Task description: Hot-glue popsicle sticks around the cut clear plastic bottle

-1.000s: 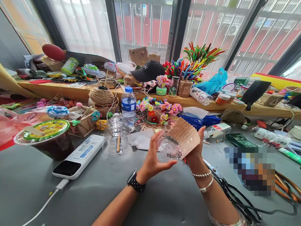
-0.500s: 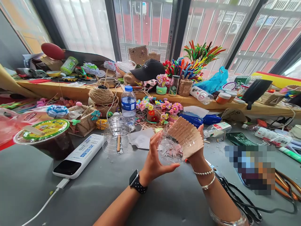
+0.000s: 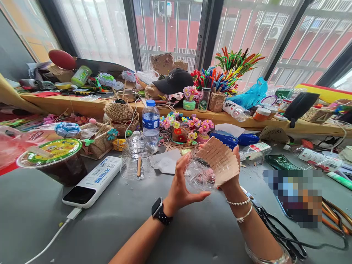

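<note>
Above the grey table, both hands hold a clear plastic bottle piece (image 3: pixel 198 175) with wooden craft sticks (image 3: pixel 220 159) lined side by side around part of its wall. My left hand (image 3: pixel 180 189) grips the clear rim, thumb below and fingers above. My right hand (image 3: pixel 232 183) is closed around the stick-covered side, its fingers mostly hidden behind the sticks. The open end of the piece faces left toward me. Beyond my left hand stands another cut clear bottle (image 3: pixel 132 161) with one craft stick (image 3: pixel 139 167) on it, next to a white paper sheet (image 3: pixel 167 161).
On the left are a white power bank (image 3: pixel 106 176) with a cable and a lidded drink cup (image 3: pixel 62 168). A water bottle (image 3: pixel 150 124), a twine ball (image 3: pixel 121 112) and pipe-cleaner flowers (image 3: pixel 203 126) line the back. Black cords (image 3: pixel 277 227) lie at right, beside a blurred-out patch.
Almost nothing differs. The bottle piece with its sticks has shifted very slightly right in my hands; the other things stay in place.
</note>
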Demonstrator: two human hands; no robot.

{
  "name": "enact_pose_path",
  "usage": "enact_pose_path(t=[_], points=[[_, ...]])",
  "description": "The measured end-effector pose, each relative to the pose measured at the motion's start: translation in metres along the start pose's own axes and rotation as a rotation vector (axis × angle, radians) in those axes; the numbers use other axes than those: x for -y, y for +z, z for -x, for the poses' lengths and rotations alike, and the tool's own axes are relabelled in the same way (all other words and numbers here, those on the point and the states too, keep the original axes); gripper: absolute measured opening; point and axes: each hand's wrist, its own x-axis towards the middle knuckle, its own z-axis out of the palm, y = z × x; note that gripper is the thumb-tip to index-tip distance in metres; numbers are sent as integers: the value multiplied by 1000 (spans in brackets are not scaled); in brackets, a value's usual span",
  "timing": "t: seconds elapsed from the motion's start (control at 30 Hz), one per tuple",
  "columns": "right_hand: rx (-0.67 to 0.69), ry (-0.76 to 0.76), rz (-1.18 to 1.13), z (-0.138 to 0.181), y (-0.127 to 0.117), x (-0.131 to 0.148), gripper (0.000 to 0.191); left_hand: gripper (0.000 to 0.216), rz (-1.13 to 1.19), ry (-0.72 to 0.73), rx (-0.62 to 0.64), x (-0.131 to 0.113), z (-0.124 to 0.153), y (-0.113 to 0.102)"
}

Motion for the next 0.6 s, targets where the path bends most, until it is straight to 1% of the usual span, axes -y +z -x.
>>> enact_pose_path(t=[0.07, 0.2, 0.27, 0.5, 0.6], points=[[41, 7, -12, 0, 0, 1, 70, 101, 0, 18, -3, 0, 0, 0], [160, -32, -20, -1, -4, 5, 74, 100, 12, 47, -3, 0, 0, 0], [189, -31, -15, -1, -6, 6, 76, 101, 0, 67, -23, 1, 0, 1], [188, 22, 65, 7, -2, 9, 76, 103, -81, 183, -116, 1, 1, 3], [183, 25, 99, 10, 0, 9, 79, 102, -129, 250, -119, -1, 0, 1]])
